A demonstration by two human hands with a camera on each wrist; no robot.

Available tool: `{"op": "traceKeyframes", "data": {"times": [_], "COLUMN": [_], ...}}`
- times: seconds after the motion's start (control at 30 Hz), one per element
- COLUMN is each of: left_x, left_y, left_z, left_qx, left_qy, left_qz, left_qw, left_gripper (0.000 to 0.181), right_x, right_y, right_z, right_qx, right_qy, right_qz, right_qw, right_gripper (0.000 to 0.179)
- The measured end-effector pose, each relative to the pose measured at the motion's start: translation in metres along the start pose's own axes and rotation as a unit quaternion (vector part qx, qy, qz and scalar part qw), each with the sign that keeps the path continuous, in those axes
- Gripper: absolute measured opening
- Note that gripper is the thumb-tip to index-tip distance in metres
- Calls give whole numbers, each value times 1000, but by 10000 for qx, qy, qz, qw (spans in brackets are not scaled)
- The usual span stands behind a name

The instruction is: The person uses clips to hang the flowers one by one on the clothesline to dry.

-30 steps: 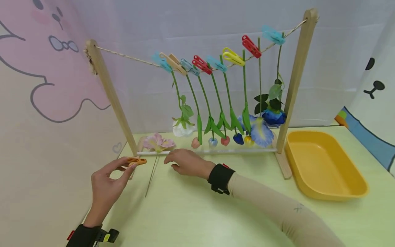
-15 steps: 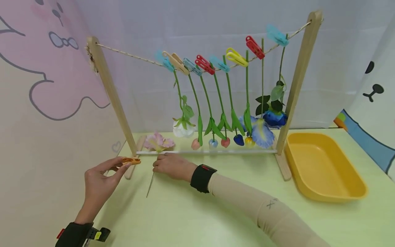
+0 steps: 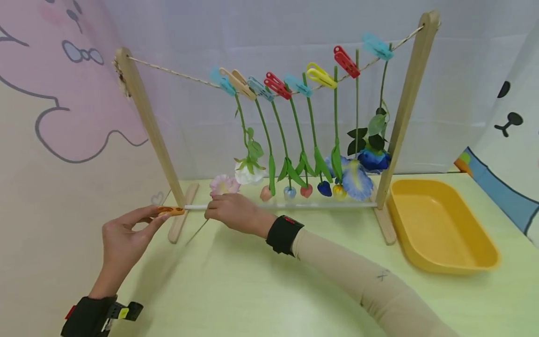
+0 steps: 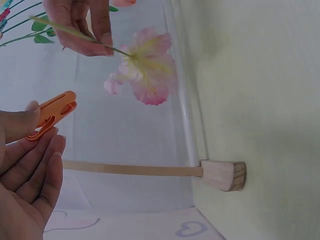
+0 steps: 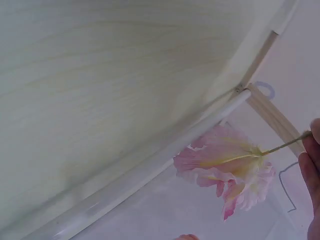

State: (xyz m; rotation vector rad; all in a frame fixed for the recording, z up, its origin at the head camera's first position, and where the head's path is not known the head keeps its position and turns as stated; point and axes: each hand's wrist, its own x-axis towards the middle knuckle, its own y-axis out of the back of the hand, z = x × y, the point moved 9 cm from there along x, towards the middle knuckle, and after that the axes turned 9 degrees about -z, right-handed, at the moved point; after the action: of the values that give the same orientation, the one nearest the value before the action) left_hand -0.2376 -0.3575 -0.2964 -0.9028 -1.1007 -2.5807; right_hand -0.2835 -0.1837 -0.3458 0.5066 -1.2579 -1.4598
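My left hand (image 3: pixel 128 238) pinches an orange clothespin (image 4: pixel 56 111) between thumb and fingers, near the rack's left foot. With its fingertips my right hand (image 3: pixel 237 213) grips the thin stem of a pink artificial flower (image 5: pixel 227 157). The bloom hangs just behind the white bottom bar (image 3: pixel 278 206), and the stem's free end slants down to the left. On the rope (image 3: pixel 172 72) of the wooden rack, several flowers hang head down from coloured clothespins, among them a white rose (image 3: pixel 249 173) nearest the left and a blue iris (image 3: pixel 357 181) toward the right.
A yellow tray (image 3: pixel 442 262) stands on the table right of the rack. The wooden posts (image 3: pixel 147 121) rise on both sides, the right one (image 3: pixel 410 103) close to the tray. A white curtain (image 3: pixel 252 28) hangs behind.
My right hand has moved left, taken hold of the pink flower's stem and lifted it from the table. My left hand has shifted left and slightly up with the orange clothespin.
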Motion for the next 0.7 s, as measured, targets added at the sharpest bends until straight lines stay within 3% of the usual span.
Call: {"op": "traceKeyframes", "data": {"times": [0.07,0.13,0.27,0.33,0.4,0.53,0.7], "left_x": [9,17,39,52,66,94,131], "left_y": [4,7,12,16,19,27,38], "left_z": [6,14,35,49,65,95,135], "left_qx": [-70,-187,-299,-239,-61,91,93], "left_qy": [-105,-313,-720,-953,-1165,-1424,-1669], "left_qz": [-11,-11,-119,-141,-110,-13,103], "left_qw": [9999,9993,9969,9951,9931,9898,9859], "left_gripper": [31,31,31,31,30,30,27], "right_x": [-1,-4,-12,-15,-19,-25,-25], "right_y": [19,38,64,71,76,85,99], "right_z": [10,23,52,66,79,97,105], "right_qx": [571,1271,2705,3105,3293,3334,3376], "right_qy": [-227,-463,-967,-1254,-1548,-1934,-1979], "right_qz": [515,1018,1814,2015,2121,2256,2425], "right_qw": [9968,9856,9405,9205,9070,8947,8877], "right_gripper": [15,15,17,18,18,19,21]}}
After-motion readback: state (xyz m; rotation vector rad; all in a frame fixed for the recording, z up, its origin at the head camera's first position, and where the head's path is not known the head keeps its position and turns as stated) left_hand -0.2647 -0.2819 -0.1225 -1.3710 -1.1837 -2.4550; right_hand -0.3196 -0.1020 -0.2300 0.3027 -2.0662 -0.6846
